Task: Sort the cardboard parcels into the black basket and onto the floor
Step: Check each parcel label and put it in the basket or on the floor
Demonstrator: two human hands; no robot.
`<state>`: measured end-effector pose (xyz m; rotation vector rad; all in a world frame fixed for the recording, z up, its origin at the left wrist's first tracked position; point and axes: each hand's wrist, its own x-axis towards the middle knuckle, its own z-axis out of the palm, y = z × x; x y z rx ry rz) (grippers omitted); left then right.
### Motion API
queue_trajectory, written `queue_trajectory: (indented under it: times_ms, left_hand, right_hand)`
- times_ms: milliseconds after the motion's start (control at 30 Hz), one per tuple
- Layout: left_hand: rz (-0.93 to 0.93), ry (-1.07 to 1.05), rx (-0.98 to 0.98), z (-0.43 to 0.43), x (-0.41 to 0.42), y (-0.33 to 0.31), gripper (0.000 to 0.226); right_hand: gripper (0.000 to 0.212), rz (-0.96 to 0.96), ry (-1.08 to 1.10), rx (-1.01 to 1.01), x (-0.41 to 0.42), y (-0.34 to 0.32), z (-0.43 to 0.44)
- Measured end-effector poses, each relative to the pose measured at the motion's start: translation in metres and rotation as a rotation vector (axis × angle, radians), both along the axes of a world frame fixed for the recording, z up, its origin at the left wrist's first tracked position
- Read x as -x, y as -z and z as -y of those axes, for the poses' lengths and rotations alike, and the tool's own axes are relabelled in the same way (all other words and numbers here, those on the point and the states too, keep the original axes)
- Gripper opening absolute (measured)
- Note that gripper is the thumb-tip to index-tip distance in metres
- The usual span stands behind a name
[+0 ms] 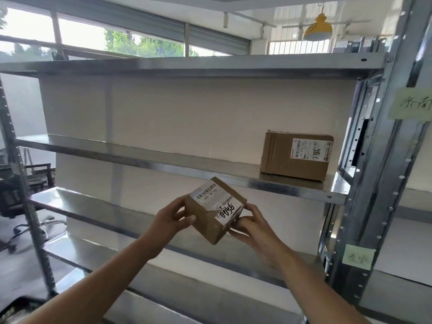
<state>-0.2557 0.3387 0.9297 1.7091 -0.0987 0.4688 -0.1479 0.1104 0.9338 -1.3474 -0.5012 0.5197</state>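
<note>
Two hands hold a small brown box (216, 212) tilted before the metal shelves (177, 163); left hand (171, 217) and right hand (251, 224) pinch its opposite sides; its white label bears barcodes and handwritten digits; a bigger labelled box (295, 157) sits far right.

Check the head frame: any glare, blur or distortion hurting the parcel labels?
Head view: windows blown out; wide-angle bends the shelf edges; glare patches on the metal; held parcel sharp enough for its big handwritten digits, fine print soft; same on the shelved parcel; bottom-left corner smeared.
</note>
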Motion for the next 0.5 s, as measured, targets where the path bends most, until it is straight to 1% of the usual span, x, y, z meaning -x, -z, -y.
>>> queue_trajectory:
  times_ms: [100,167,233,300,400,500]
  left_hand:
    - [0.01,-0.135,0.0,-0.016,-0.01,0.0,0.049]
    - [0.016,-0.295,0.039,-0.026,-0.017,0.003,0.051]
    - [0.023,-0.477,0.102,-0.039,-0.023,0.004,0.046]
    - [0.032,-0.599,0.116,-0.058,-0.027,0.003,0.035]
    - [0.06,-0.685,0.107,-0.091,-0.029,-0.001,0.014]
    - [0.049,-0.773,0.093,-0.114,-0.026,-0.007,0.017]
  right_hand:
    - [0.033,-0.057,-0.02,-0.033,-0.021,0.006,-0.031]
    - [0.028,-0.089,-0.027,-0.053,-0.036,0.007,-0.054]
    - [0.023,-0.147,-0.036,-0.084,-0.051,0.003,-0.079]
    - [0.022,-0.191,-0.069,-0.091,-0.065,-0.002,-0.107]
    - [0.024,-0.162,-0.147,-0.016,-0.079,-0.005,-0.153]
    - [0.027,-0.068,-0.231,0.094,-0.086,-0.008,-0.198]
